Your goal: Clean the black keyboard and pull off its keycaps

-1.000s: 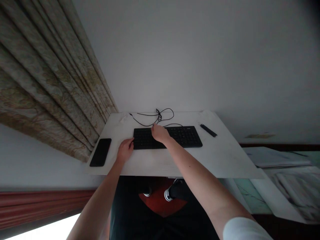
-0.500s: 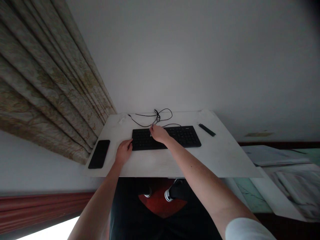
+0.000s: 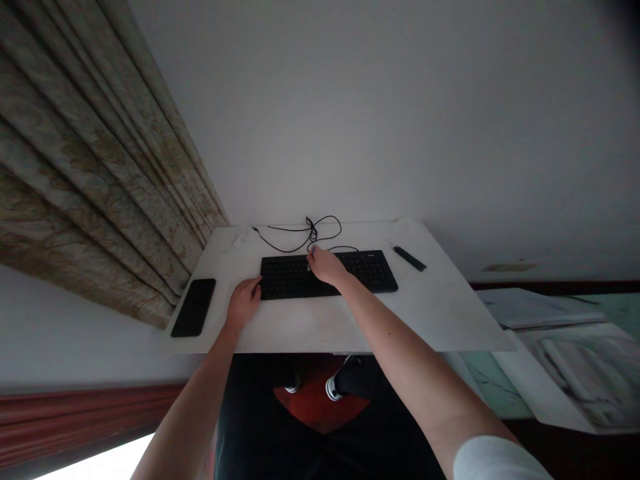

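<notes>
The person's left hand (image 3: 243, 303) touches the left end of a black keyboard (image 3: 287, 279), finger grip unclear; steady pressure there should prevent sliding. Over the keyboard, the right hand (image 3: 327, 267) pinches a small, indistinct item (image 3: 309, 267), best held lightly. Beneath the keyboard, a white table (image 3: 430, 313); beyond, a grey wall (image 3: 380, 100).

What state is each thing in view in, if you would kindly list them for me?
Keyboard, flat, keys up, partly covered by the right hand
Cable, bundled in loops, one end lying free
Phone, lying flat, screen dark
Dark strip, lying flat, slanted
Curtain, hanging in folds
Small object, pinched in the right hand's fingers, too small to identify
</notes>
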A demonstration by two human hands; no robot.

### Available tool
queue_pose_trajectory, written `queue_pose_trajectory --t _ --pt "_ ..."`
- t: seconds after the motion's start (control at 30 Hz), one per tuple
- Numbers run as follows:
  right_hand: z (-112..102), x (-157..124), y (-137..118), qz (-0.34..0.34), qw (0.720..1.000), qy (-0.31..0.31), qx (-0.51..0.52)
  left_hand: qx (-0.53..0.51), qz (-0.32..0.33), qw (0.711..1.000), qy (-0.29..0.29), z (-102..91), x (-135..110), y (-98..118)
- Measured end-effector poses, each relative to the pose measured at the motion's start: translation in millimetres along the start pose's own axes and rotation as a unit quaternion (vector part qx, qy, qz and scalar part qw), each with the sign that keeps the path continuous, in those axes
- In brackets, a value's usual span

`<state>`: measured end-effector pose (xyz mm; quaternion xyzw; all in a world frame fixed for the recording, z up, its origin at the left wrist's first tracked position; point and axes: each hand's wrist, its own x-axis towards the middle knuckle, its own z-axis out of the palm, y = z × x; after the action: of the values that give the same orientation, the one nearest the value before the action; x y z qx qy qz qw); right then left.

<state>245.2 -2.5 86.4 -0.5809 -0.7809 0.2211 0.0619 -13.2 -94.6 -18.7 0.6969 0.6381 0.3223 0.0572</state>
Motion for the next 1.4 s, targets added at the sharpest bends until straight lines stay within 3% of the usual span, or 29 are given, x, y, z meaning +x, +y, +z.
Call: queue_pose_trajectory --t 0.1,0.2,0.4,0.57,0.67,0.9,1.07,1.17,1.4 --pt "12.0 1.4 -6.7 -0.037 0.997 0.0 0.065 -0.001 0.0 1.0 -0.006 -2.0 0.3 0.8" --pt "17.3 -2.3 -3.0 -0.003 0.999 0.011 0.042 -0.005 0.001 1.0 -0.004 -3.4 0.3 1.4" --pt "3.1 -7.2 22.1 0.061 0.995 0.067 0.03 -0.002 -0.002 1.0 0.001 -3.7 0.4 3.5" --pt "19.5 -2.2 6.3 0.06 0.981 0.126 0.132 0.001 -0.003 1.0 -0.004 -5.5 -0.1 5.0" --pt "29.6 -5.1 3.4 0.068 0.979 0.139 0.13 0.002 -0.003 1.0 -0.008 -5.2 0.7 3.8" --pt "12.9 -19.5 42.7 0.122 0.973 0.188 0.06 0.006 -0.005 1.0 -0.001 -3.2 0.5 5.0" --pt "22.2 -14.7 29.1 0.078 0.972 0.177 0.137 0.004 -0.002 1.0 -0.003 -5.0 0.1 6.2" --pt "27.3 -15.7 23.2 0.085 0.975 0.165 0.125 -0.002 0.001 1.0 -0.011 -5.7 0.4 4.5" --pt "10.8 -28.0 51.4 0.152 0.967 0.198 0.048 0.002 -0.002 1.0 -0.007 -3.0 0.5 4.0"
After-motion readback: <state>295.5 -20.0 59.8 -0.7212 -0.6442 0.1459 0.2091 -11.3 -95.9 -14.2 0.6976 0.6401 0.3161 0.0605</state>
